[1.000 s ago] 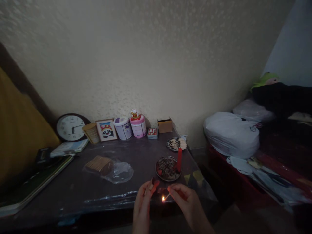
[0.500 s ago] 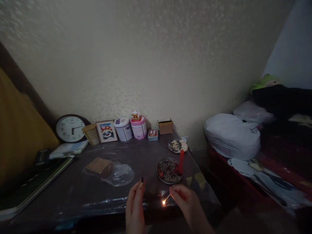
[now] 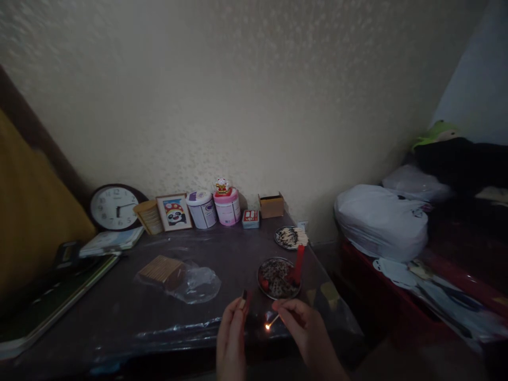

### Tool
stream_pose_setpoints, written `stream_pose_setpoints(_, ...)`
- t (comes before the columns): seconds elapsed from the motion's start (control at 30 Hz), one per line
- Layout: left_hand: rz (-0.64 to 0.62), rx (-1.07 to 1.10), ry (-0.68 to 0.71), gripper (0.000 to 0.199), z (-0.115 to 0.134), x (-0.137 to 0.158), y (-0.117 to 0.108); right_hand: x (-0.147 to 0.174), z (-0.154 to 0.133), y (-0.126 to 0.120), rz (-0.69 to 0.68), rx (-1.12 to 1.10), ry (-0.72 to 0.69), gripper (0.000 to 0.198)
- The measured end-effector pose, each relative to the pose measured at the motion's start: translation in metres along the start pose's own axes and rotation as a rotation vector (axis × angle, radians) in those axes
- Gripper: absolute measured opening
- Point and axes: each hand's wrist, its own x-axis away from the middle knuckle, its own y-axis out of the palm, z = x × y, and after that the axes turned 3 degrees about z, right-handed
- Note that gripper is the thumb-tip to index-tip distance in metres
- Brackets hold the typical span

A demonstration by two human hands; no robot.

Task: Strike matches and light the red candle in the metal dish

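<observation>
Near the table's front edge, my right hand (image 3: 304,328) pinches a burning match (image 3: 273,321), its flame pointing down and to the left. My left hand (image 3: 232,333) is closed on a small matchbox (image 3: 243,300), mostly hidden by the fingers, with a dark end sticking up. Just beyond my hands lies a round metal plate (image 3: 273,294) with dark burnt bits and red wax on it. A red candle (image 3: 299,264) stands upright at that plate's right side, with no flame visible. Behind it, a second plate (image 3: 279,242) carries many matchsticks (image 3: 296,237), some blackened.
Left of the plates, a bundle of brown sticks (image 3: 162,271) lies beside clear plastic wrap (image 3: 198,283). Along the wall stand a clock (image 3: 115,208), a framed panda picture (image 3: 173,212), two canisters (image 3: 202,211), a small tin (image 3: 251,219) and an open cardboard box (image 3: 272,207). White bags (image 3: 379,222) sit at right.
My left hand with the matchbox has moved a little to the right, closer to the lit match. The match still burns in my right hand, and the view has shifted slightly.
</observation>
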Motion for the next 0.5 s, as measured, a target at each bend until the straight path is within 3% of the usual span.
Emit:
stream_pose_setpoints(0.23, 0.048, 0.025, -0.037, 0.050, 0.0074, 0.0005, 0.0002, -0.0001, -0.0017, -0.0007, 0.004, -0.009, -0.004, 0.027)
stream_pose_setpoints(0.4, 0.008, -0.063, -0.051, 0.054, 0.0069, -0.0030, -0.0004, 0.0003, -0.0016, -0.0001, 0.002, -0.012, -0.004, 0.024)
stream_pose_setpoints(0.5, 0.088, -0.037, 0.007, 0.053, 0.0052, -0.0026, 0.0019, -0.0007, -0.0005, 0.0003, 0.002, -0.003, -0.009, 0.022)
